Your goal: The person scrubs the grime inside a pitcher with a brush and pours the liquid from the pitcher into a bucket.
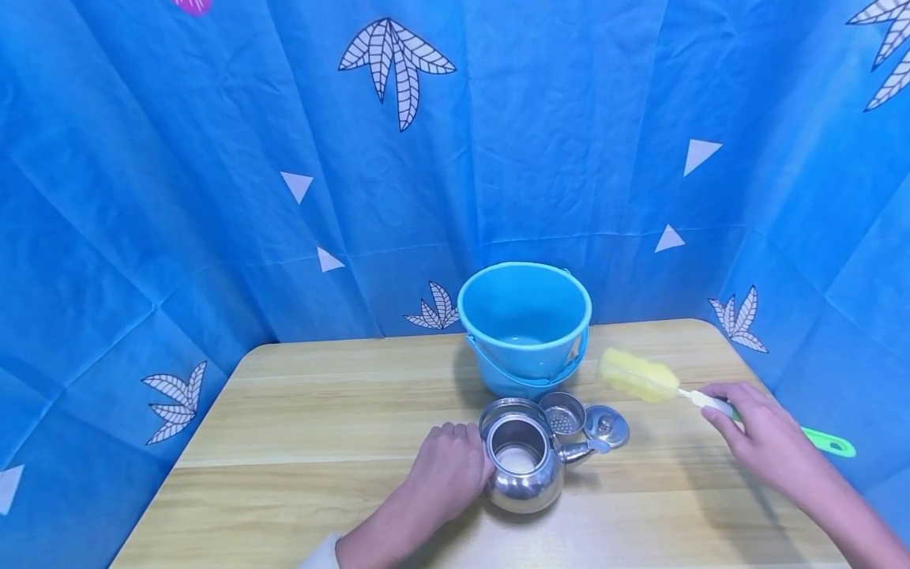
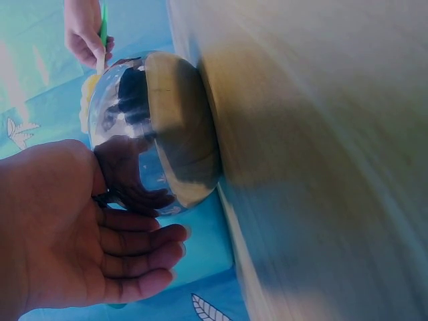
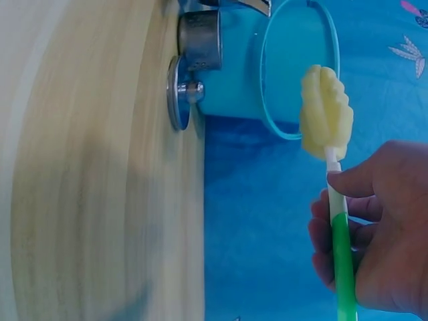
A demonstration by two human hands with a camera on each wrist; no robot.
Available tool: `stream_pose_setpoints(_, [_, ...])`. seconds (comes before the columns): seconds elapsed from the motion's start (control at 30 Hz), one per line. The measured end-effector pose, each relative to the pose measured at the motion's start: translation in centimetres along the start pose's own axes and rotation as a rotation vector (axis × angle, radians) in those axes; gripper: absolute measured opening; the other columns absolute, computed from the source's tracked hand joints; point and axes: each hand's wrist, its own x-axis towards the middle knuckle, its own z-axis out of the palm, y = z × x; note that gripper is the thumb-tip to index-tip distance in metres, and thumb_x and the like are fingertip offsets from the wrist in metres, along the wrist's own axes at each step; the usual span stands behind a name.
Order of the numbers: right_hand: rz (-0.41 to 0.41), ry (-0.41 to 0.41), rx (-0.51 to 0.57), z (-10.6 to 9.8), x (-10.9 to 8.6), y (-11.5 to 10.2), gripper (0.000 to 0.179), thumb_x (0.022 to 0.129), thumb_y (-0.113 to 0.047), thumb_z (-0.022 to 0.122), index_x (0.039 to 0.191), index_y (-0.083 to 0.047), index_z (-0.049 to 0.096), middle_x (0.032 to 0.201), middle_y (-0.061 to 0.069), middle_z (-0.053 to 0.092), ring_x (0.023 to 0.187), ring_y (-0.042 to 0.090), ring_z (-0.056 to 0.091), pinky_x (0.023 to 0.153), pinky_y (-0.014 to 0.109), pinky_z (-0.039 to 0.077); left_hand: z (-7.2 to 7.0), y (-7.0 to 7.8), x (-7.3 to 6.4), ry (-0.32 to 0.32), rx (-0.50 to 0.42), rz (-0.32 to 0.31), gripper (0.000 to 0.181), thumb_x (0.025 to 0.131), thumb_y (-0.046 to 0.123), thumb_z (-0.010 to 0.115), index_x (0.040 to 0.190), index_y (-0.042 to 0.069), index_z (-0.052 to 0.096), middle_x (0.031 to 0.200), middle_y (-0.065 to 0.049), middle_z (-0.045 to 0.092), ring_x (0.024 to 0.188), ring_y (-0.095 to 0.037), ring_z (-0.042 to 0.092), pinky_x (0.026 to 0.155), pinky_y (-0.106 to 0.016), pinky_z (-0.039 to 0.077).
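A shiny steel teapot (image 1: 524, 486) stands lidless on the table, its spout pointing right. My left hand (image 1: 453, 462) holds it at its left side; in the left wrist view the other fingers (image 2: 137, 261) of that hand curl loosely beside the round body. In my right hand (image 1: 764, 435) is a sponge bottle brush with a green and white handle (image 3: 342, 267), gripped along that handle. Its yellow sponge head (image 1: 640, 374) is up off the table, to the right of the bucket. Behind the spout sit a perforated steel strainer cup (image 1: 563, 414) and the round lid (image 1: 607, 427).
A light blue bucket (image 1: 524, 345) stands at the back of the wooden table (image 1: 313, 419), directly behind the teapot and strainer. Blue patterned cloth (image 1: 569, 158) hangs around the table's back and sides.
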Motion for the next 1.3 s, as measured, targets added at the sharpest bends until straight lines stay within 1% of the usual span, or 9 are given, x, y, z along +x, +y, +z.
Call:
stream_pose_setpoints(0.07, [-0.025, 0.021, -0.005, -0.1, 0.0, -0.2, 0.023, 0.094, -0.012, 0.074, 0.114, -0.003, 0.069, 0.101, 0.014, 0.072, 0.082, -0.004, 0.048, 0.064, 0.027, 0.044, 0.0, 0.0, 0.0, -0.004, 0.002, 0.003, 0.039, 0.096, 0.044, 0.064, 0.074, 0.013, 0.056, 0.059, 0.003, 0.045, 0.052, -0.012, 0.035, 0.049, -0.024, 0.024])
stream_pose_setpoints(0.13, [-0.044, 0.037, -0.011, -0.2, 0.1, -0.3, 0.024, 0.093, -0.011, 0.075, 0.115, -0.003, 0.069, 0.101, 0.014, 0.072, 0.083, -0.005, 0.049, 0.064, 0.027, 0.044, -0.1, 0.0, 0.1, -0.013, 0.007, 0.01, 0.038, 0.097, 0.044, 0.063, 0.074, 0.013, 0.056, 0.06, 0.003, 0.045, 0.052, -0.012, 0.035, 0.049, -0.024, 0.024])
stream_pose_setpoints(0.4, [-0.074, 0.071, -0.024, -0.4, 0.3, -1.2, 0.029, 0.091, -0.01, 0.076, 0.119, -0.002, 0.069, 0.106, 0.018, 0.073, 0.086, 0.024, 0.062, 0.064, 0.03, 0.046, -0.1, 0.0, 0.1, -0.041, 0.003, 0.013, 0.038, 0.098, 0.042, 0.06, 0.074, 0.013, 0.057, 0.06, 0.002, 0.046, 0.052, -0.013, 0.035, 0.049, -0.025, 0.025])
stream_pose_setpoints(0.5, [-0.078, 0.066, -0.02, -0.5, 0.4, -1.5, 0.03, 0.092, -0.01, 0.076, 0.119, -0.001, 0.069, 0.108, 0.02, 0.073, 0.093, 0.034, 0.066, 0.069, 0.036, 0.049, -0.1, 0.1, 0.1, -0.041, -0.012, 0.0, 0.038, 0.098, 0.042, 0.061, 0.075, 0.012, 0.058, 0.06, 0.002, 0.046, 0.052, -0.013, 0.036, 0.049, -0.025, 0.027])
stream_pose_setpoints(0.6, [-0.098, 0.081, -0.017, -0.4, 0.4, -1.8, 0.03, 0.09, -0.009, 0.077, 0.118, -0.001, 0.07, 0.108, 0.021, 0.073, 0.099, 0.039, 0.067, 0.075, 0.034, 0.049, -0.1, 0.1, 0.2, -0.046, -0.028, -0.012, 0.038, 0.098, 0.042, 0.062, 0.076, 0.011, 0.058, 0.06, 0.002, 0.047, 0.053, -0.013, 0.037, 0.05, -0.025, 0.028])
stream_pose_setpoints(0.73, [-0.131, 0.123, -0.009, -0.1, 0.4, -2.2, 0.028, 0.089, -0.007, 0.077, 0.116, -0.001, 0.07, 0.106, 0.02, 0.074, 0.098, 0.039, 0.067, 0.08, 0.03, 0.046, -0.1, 0.1, 0.1, -0.049, -0.029, -0.012, 0.038, 0.097, 0.042, 0.062, 0.075, 0.011, 0.058, 0.06, 0.002, 0.047, 0.053, -0.013, 0.037, 0.05, -0.025, 0.029])
stream_pose_setpoints(0.93, [-0.117, 0.113, 0.0, -0.1, 0.2, -2.9, 0.027, 0.09, -0.01, 0.077, 0.116, -0.005, 0.07, 0.107, 0.018, 0.074, 0.1, 0.039, 0.066, 0.08, 0.053, 0.046, -0.2, 0.1, 0.1, -0.027, -0.024, -0.007, 0.037, 0.097, 0.042, 0.062, 0.074, 0.012, 0.057, 0.06, 0.002, 0.046, 0.052, -0.012, 0.036, 0.049, -0.025, 0.026])
stream_pose_setpoints(1.1, [-0.131, 0.107, -0.004, -0.2, 0.2, -3.8, 0.026, 0.09, -0.011, 0.078, 0.115, -0.007, 0.071, 0.106, 0.014, 0.074, 0.098, 0.038, 0.068, 0.078, 0.055, 0.051, -0.2, 0.0, 0.1, -0.007, -0.009, 0.0, 0.037, 0.096, 0.042, 0.064, 0.074, 0.012, 0.057, 0.059, 0.002, 0.046, 0.052, -0.013, 0.037, 0.049, -0.025, 0.027])
stream_pose_setpoints(1.3, [-0.164, 0.125, 0.002, -0.1, 0.3, -5.0, 0.027, 0.087, -0.01, 0.08, 0.113, -0.009, 0.073, 0.103, 0.011, 0.074, 0.096, 0.036, 0.068, 0.081, 0.056, 0.047, -0.2, 0.0, 0.1, -0.016, -0.006, 0.003, 0.038, 0.097, 0.042, 0.063, 0.073, 0.012, 0.057, 0.059, 0.002, 0.046, 0.052, -0.013, 0.037, 0.049, -0.025, 0.028])
